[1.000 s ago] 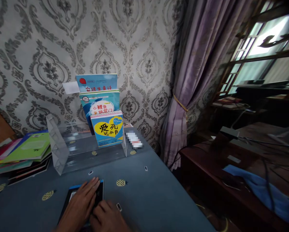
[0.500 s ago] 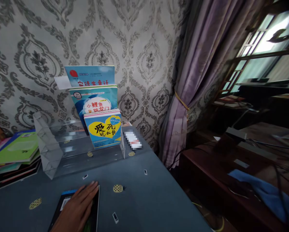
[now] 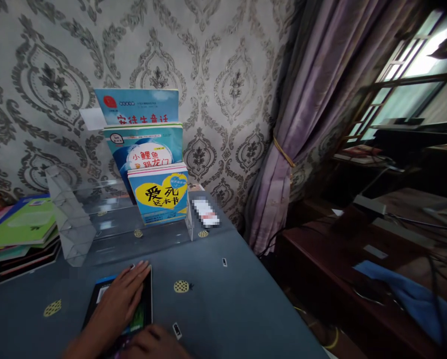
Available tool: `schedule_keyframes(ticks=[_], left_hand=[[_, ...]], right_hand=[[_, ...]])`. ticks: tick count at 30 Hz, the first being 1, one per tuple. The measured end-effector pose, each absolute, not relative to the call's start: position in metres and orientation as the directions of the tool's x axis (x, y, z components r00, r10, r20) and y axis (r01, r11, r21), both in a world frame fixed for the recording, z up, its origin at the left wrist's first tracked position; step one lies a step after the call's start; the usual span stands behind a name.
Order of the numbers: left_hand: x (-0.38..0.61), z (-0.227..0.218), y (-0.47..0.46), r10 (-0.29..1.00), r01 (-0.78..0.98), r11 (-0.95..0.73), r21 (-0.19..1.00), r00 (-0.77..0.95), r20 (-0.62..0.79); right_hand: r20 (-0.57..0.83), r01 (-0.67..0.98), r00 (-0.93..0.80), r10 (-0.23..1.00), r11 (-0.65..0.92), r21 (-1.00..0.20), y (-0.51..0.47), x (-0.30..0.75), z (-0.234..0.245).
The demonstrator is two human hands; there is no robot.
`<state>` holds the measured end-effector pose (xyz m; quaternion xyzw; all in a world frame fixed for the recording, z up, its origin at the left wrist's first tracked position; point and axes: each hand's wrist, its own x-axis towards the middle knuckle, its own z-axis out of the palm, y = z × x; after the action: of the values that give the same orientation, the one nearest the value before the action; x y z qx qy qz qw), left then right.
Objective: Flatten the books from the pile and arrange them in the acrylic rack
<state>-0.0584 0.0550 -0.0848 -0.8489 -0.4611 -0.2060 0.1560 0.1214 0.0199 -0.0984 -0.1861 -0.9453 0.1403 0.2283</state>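
Observation:
A dark book [image 3: 147, 304] with a blue strip along its top and a white label lies flat on the blue-grey tabletop. My left hand [image 3: 118, 299] rests on its cover, fingers stretched toward the upper right corner. At the bottom edge of the view, my right hand [image 3: 154, 343] is partly cut off and a little blurred. Its bent fingers are closed at the book's lower right corner. Behind them stands a clear acrylic rack [image 3: 74, 229]. Blue books [image 3: 159, 197] lean upright in tiers on its right side, the front one bearing a yellow heart.
Left of the rack is a stack of books [image 3: 21, 224], a green one on top. A blurred-out white item [image 3: 205, 212] lies right of the rack. Beyond the table's right edge are a purple curtain [image 3: 272, 189] and a brown table [image 3: 313, 259] with cables and a blue cloth [image 3: 406, 299].
My right hand has come into view from below, at the lower end of the dark book. My left hand stays flat on the cover. The view has shifted slightly.

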Motion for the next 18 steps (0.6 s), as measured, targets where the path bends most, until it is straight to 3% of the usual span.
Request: schedule_keyframes(ticks=[4,12,18], left_hand=[[-0.059,-0.084,0.06,0.792,0.874,-0.485,0.02,0.43,0.433],[-0.059,-0.059,0.035,0.838,0.798,-0.542,0.264,0.489,0.243],[-0.054,-0.058,0.015,0.852,0.802,-0.522,0.289,0.48,0.209]], right_hand=[[0.387,0.25,-0.867,0.314,0.946,-0.208,0.024,0.143,-0.072],[0.212,0.303,-0.895,0.393,0.883,-0.358,0.018,0.158,-0.038],[0.221,0.327,-0.878,0.424,0.87,-0.37,0.018,0.155,-0.047]])
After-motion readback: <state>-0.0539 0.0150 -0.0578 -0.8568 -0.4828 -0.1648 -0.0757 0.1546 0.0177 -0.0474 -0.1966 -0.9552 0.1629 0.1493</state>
